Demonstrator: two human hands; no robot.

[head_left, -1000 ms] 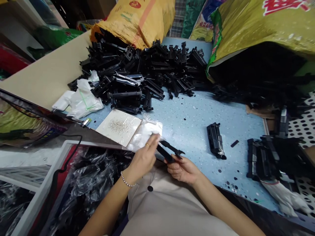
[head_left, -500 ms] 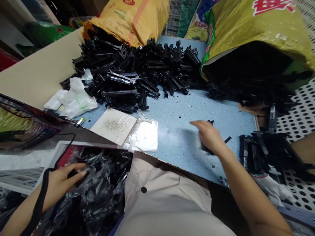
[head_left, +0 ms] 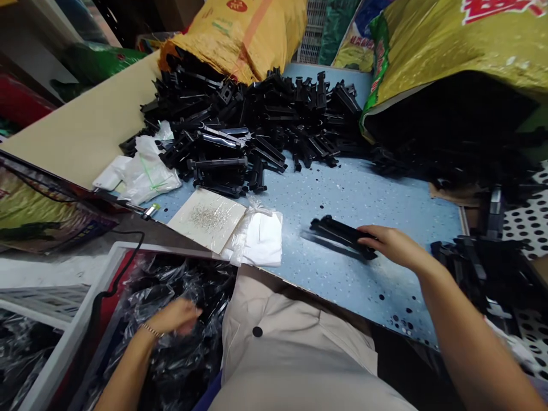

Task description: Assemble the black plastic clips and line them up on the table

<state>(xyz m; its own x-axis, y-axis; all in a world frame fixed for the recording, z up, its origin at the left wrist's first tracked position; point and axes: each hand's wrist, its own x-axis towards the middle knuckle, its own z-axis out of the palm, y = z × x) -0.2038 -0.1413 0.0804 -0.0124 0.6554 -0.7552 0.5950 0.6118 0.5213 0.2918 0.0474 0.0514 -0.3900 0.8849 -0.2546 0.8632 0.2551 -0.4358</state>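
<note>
My right hand [head_left: 391, 245] grips one end of a long black plastic part [head_left: 342, 231], with thumb and fingers closed on it. The part lies slanted just over the blue tabletop [head_left: 295, 194]; whether it touches cannot be told. Over the crate on the left is my left hand [head_left: 177, 315], wearing a bracelet at the wrist. Its fingers are smeared by motion, and nothing shows clearly in them. Below that hand lie black parts in clear plastic bags [head_left: 197, 354].
Black parts [head_left: 274, 114] are heaped at the back, before an orange sack [head_left: 252, 34]. A yellow sack [head_left: 428, 51] gapes at right; more black parts [head_left: 475, 262] lie below it. A card with tiny pieces [head_left: 208, 220] and white sheets [head_left: 263, 240] sit near the front edge.
My left hand has moved right and away from the crate's left side. The right hand has shifted slightly right, and the long black part now shows plainly in its grip.
</note>
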